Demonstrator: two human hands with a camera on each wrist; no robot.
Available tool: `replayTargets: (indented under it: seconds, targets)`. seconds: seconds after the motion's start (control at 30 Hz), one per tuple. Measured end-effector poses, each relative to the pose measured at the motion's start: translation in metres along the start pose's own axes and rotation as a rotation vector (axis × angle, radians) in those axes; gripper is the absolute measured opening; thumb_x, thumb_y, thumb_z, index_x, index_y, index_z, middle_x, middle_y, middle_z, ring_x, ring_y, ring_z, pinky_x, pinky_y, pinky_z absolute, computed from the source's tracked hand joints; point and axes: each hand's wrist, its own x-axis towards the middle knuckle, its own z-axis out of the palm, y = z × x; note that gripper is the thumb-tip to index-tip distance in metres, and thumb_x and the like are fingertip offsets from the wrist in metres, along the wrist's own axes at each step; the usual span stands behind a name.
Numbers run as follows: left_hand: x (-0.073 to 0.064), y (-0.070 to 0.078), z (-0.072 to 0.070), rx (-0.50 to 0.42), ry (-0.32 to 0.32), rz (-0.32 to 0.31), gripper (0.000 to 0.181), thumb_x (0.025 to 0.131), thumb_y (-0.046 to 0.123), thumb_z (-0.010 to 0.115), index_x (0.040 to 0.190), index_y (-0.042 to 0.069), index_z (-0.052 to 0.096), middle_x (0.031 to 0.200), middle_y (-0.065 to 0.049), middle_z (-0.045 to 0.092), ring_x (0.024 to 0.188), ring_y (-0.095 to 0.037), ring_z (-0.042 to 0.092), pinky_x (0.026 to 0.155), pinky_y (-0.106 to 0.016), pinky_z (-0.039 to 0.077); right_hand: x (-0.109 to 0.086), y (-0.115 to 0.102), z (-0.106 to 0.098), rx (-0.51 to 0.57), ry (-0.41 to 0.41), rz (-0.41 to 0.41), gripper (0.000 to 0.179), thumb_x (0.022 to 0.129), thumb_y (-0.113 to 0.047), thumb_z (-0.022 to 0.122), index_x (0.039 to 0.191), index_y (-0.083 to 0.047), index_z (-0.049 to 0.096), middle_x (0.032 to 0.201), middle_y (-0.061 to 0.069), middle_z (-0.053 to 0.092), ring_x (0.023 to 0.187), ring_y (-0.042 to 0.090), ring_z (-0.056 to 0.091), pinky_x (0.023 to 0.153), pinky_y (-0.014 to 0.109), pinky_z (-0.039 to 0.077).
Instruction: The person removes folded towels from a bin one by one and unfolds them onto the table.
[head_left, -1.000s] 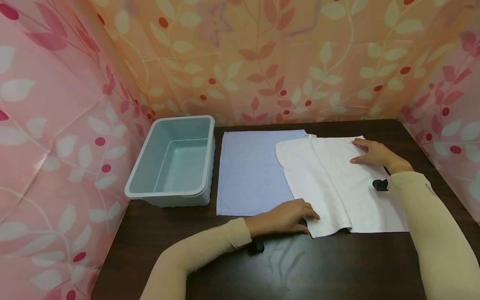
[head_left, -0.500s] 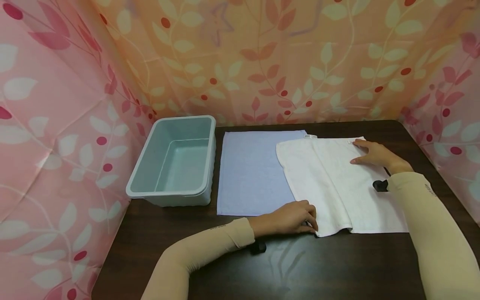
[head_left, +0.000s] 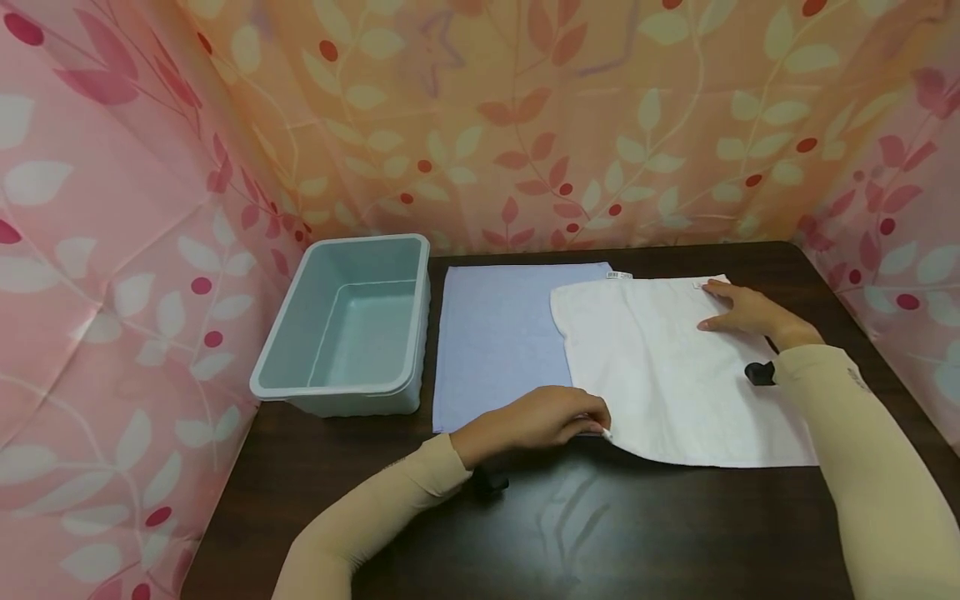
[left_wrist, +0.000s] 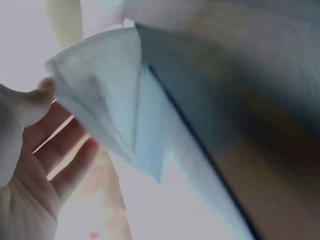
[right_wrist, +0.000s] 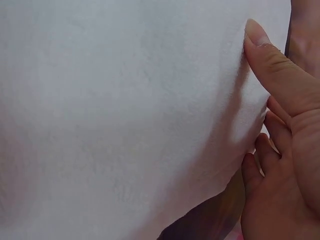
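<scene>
A white towel [head_left: 675, 367] lies spread on the right of the table, overlapping a light blue towel [head_left: 498, 346] beside it. My left hand [head_left: 543, 417] pinches the white towel's near left corner between thumb and fingers; in the left wrist view that corner [left_wrist: 105, 85] is drawn up off the table. At the far right corner, my right hand [head_left: 761, 317] rests on the white towel with thumb and fingers spread apart. Its thumb [right_wrist: 275, 65] lies on the cloth in the right wrist view, the other fingers loosely bent at the edge.
A pale blue-green plastic basin [head_left: 408, 385] stands left of the towels, nothing inside it. Dark wood tabletop [head_left: 480, 558] shows in front. Patterned curtains [head_left: 525, 125] enclose the back and both sides.
My left hand has taken hold of the white towel's near left corner and pulled it left, flattening out the fold. My right hand has stayed in place.
</scene>
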Motion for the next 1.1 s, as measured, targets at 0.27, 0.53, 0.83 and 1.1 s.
replayTargets:
  seconds: [0.27,0.53,0.83,1.1]
  targets:
    - [-0.018,-0.011,0.002,0.013,-0.114,-0.053,0.010,0.100,0.024,0.060,0.101,0.022,0.069,0.096,0.012,0.071,0.088,0.004,0.059,0.079,-0.009,0.044,-0.001,0.002,0.001,0.011,-0.013,-0.005,0.104,0.084,-0.050,0.074,0.158,-0.007,0.016,0.162,0.029,0.010,0.145,0.059,0.009,0.111,0.076,0.009]
    - [0.001,-0.026,-0.009,-0.032,-0.051,-0.206,0.013,0.098,0.027,0.062,0.102,0.021,0.073,0.097,0.013,0.073,0.088,0.002,0.064,0.076,-0.013,0.048,-0.005,0.000,0.000,0.028,-0.026,-0.001,0.104,0.085,-0.049,0.073,0.158,-0.006,0.014,0.163,0.028,0.007,0.146,0.059,0.006,0.111,0.077,0.009]
    - [0.061,-0.081,-0.038,-0.160,0.407,-0.695,0.021,0.098,0.022,0.061,0.112,0.012,0.073,0.105,-0.002,0.075,0.095,-0.016,0.068,0.079,-0.027,0.054,-0.005,0.001,0.002,0.031,-0.003,-0.009,0.106,0.083,-0.051,0.074,0.158,-0.006,0.015,0.164,0.027,0.007,0.147,0.057,0.006,0.113,0.075,0.009]
    - [0.083,-0.117,-0.031,-0.216,0.530,-0.910,0.027,0.097,0.017,0.060,0.119,0.006,0.070,0.114,-0.008,0.074,0.104,-0.022,0.070,0.088,-0.035,0.056,-0.031,-0.010,0.014,-0.023,0.036,-0.091,0.106,0.082,-0.050,0.076,0.157,-0.003,0.018,0.164,0.028,0.005,0.149,0.054,0.006,0.113,0.074,0.012]
